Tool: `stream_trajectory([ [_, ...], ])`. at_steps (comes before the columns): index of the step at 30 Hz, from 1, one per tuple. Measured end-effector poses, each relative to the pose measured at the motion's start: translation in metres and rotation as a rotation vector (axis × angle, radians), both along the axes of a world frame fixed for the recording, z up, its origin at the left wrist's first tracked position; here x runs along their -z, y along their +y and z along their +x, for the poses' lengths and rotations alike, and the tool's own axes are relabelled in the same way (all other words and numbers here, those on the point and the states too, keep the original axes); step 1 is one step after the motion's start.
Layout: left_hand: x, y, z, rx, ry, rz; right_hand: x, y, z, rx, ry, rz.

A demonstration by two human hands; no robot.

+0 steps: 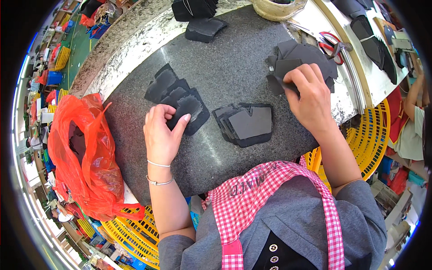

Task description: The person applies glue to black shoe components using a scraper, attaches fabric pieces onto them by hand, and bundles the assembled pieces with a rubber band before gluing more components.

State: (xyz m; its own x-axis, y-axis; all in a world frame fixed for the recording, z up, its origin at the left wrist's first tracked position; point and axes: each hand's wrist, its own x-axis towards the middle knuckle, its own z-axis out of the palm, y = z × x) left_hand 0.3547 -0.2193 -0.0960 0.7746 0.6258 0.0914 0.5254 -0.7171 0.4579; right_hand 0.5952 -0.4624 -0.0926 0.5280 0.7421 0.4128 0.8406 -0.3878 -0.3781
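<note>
My left hand [162, 132] is at the lower edge of a fanned row of black flat pieces [189, 106], some with greyish rubbed faces. Its thumb and forefinger are apart, their tips at the pieces. On the right my right hand [311, 96] is curled over a loose pile of dark grey cut pieces [321, 56]. Its thumb and bent forefinger close on the near edge of a dark grey piece [286, 67]; the exact grip is partly hidden. Between my hands sits a small stack of notched dark grey pieces [252, 122] on black ones.
All this lies on a dark speckled slab [234, 58]. Red-handled scissors [330, 43] and a pale bowl [276, 10] stand beyond the pile. More black stacks [204, 29] are at the back. A red plastic bag [90, 157] hangs left; yellow baskets [371, 141] flank me.
</note>
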Motion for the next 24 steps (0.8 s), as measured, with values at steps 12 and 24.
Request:
stream_trajectory([
  [12,-0.018,0.002,-0.006,-0.019,-0.385,-0.799,-0.001,-0.027,0.010,-0.115,1.033,0.416],
  [24,-0.013,-0.082,0.052,0.427,-0.066,-0.082,-0.017,-0.031,0.004,0.000,1.351,0.308],
])
